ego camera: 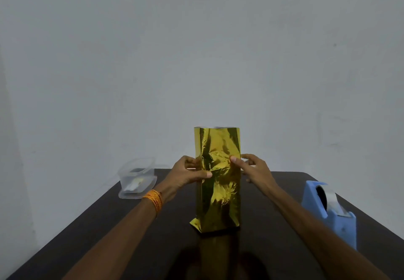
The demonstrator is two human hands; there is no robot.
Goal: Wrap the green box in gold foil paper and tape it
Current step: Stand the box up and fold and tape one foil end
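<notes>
Table (pixel 122 236): dark top nearest me; the wrapped parcel stands upright on it, in the middle
Bottom end: foil is folded under, with one corner flap (pixel 196 223) poking out at the lower left
Tape dispenser (pixel 328 207): blue, on my right, well apart from the parcel
Green box: hidden inside the gold foil paper (pixel 218 192); no green shows
Left hand (pixel 185 174): grips the parcel's left edge at mid-height, thumb across the front
Right hand (pixel 253 168): thumb presses the front near the right edge, fingers round the side
Container (pixel 137 179): clear plastic, far left
Top end (pixel 216 129): foil stands open like a tube
Done: body wrapped, bottom folded
Left: I judge the top needs folding and taping; glare may hide tape already on the seams
</notes>
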